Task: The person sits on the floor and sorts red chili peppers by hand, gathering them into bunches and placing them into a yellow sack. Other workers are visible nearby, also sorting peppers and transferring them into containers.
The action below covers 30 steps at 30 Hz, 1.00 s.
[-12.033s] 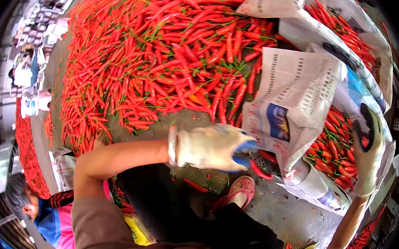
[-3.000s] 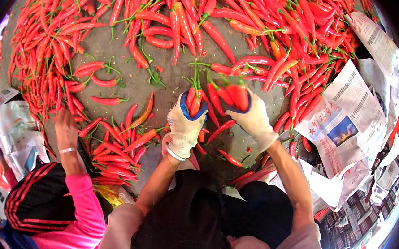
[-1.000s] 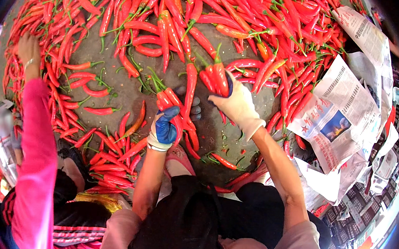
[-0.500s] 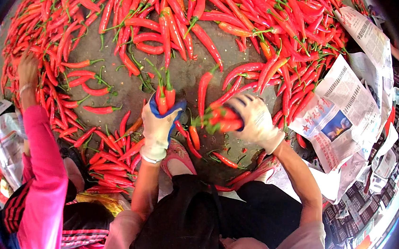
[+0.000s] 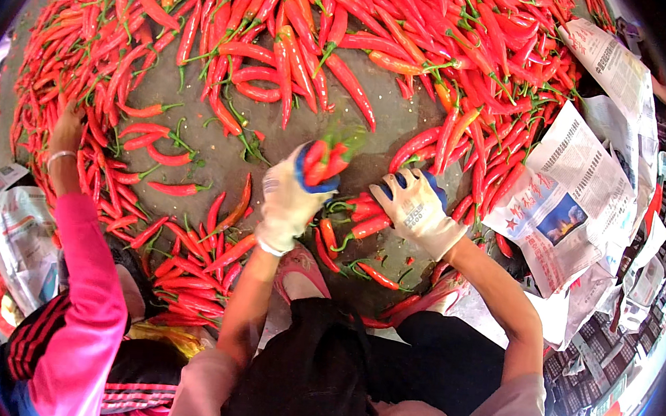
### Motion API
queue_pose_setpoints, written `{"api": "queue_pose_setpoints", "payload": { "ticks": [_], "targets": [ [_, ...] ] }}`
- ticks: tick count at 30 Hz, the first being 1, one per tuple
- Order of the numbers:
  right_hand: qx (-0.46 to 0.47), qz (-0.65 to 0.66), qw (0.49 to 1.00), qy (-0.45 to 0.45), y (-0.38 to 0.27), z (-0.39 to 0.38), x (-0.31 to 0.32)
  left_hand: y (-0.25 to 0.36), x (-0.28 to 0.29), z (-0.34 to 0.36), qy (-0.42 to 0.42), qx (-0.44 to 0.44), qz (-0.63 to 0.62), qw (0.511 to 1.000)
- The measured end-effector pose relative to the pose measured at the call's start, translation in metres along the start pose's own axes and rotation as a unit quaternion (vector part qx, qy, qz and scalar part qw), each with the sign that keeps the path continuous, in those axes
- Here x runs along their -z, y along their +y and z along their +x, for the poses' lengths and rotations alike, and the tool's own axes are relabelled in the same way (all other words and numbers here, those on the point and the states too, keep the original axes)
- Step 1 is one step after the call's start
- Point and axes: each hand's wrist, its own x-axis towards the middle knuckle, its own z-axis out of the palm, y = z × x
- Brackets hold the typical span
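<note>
My left hand (image 5: 292, 202), in a white glove with a blue palm, is closed around a few red chili peppers (image 5: 323, 162), their green stems blurred by motion. Low over the floor, my right hand (image 5: 422, 209) wears a matching glove, its fingers bent over a small bunch of red chili peppers (image 5: 365, 217). That bunch points out to the left of the palm, and the glove hides part of it. Single chili peppers (image 5: 378, 275) lie on the floor just below, near my shoes.
A wide heap of red chili peppers (image 5: 475, 30) curves around the far side. Newspaper sheets (image 5: 581, 182) lie at the right. On the left, a co-worker's bare hand (image 5: 67, 133) and pink sleeve (image 5: 89, 274) reach into the heap. A smaller chili pile (image 5: 191, 291) lies between us.
My left hand has moved right with its peppers, whose stems now tilt rightward. My right hand has shifted slightly right and lower, with the bunch by its fingers. The co-worker's hand has moved slightly right.
</note>
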Motion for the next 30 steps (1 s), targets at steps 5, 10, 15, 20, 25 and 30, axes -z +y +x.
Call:
{"api": "queue_pose_setpoints", "payload": {
  "ticks": [5, 10, 15, 20, 25, 30],
  "targets": [
    [-0.115, 0.402, 0.904, 0.090, 0.014, -0.006, 0.028, -0.014, 0.032, -0.011, -0.012, 0.146, -0.474, 0.868],
    [-0.230, 0.688, 0.661, 0.192, 0.030, 0.038, 0.054, 0.008, 0.001, 0.021, 0.078, 0.149, -0.552, 0.817],
    [-0.344, 0.622, 0.679, 0.182, 0.057, 0.106, 0.036, 0.016, -0.040, 0.063, 0.148, 0.092, -0.513, 0.840],
    [-0.346, 0.712, 0.604, 0.094, 0.056, 0.094, -0.002, 0.005, -0.040, 0.046, 0.087, 0.150, -0.539, 0.825],
    [-0.250, 0.685, 0.681, 0.070, 0.019, 0.051, 0.014, -0.001, -0.036, -0.005, 0.033, 0.153, -0.543, 0.825],
    [-0.288, 0.798, 0.514, 0.125, -0.006, 0.024, 0.030, 0.008, -0.039, -0.030, 0.021, 0.133, -0.558, 0.819]
  ]
}}
